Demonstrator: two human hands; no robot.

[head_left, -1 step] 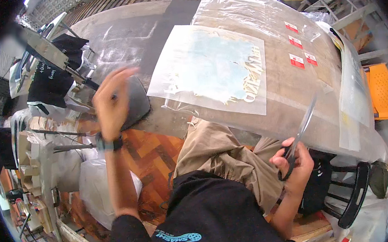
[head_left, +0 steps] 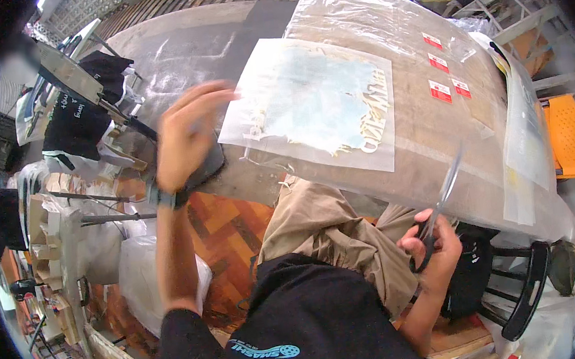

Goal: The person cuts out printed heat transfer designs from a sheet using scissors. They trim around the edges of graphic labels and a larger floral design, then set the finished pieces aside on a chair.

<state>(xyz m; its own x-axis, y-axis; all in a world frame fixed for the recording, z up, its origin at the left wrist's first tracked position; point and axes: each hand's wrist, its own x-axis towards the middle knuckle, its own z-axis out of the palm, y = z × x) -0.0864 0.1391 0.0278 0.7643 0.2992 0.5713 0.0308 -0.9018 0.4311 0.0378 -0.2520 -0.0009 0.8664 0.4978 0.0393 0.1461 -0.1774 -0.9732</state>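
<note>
My left hand (head_left: pixel 188 137), slightly blurred, is raised beside the left edge of a translucent white sheet (head_left: pixel 379 151). Its fingers stretch toward that edge and hold nothing; whether the tips touch it I cannot tell. A pale blue print with cream lettering (head_left: pixel 325 97) lies on the sheet. In my right hand (head_left: pixel 442 248), near the table's front edge, is a pair of scissors (head_left: pixel 449 182) with dark handles. Their blades point up and away over the plastic-covered table (head_left: pixel 428 146).
Several small red-and-white labels (head_left: pixel 440 91) lie on the table's right part. Another translucent sheet (head_left: pixel 521 179) hangs over the right edge. A black chair (head_left: pixel 526 288) and an orange chair (head_left: pixel 564 135) stand at the right. Dark garments (head_left: pixel 74 126) are on a machine at the left.
My left hand has moved right, closer to the sheet's left edge. The scissors in my right hand have tilted very slightly; the sheet lies where it was.
</note>
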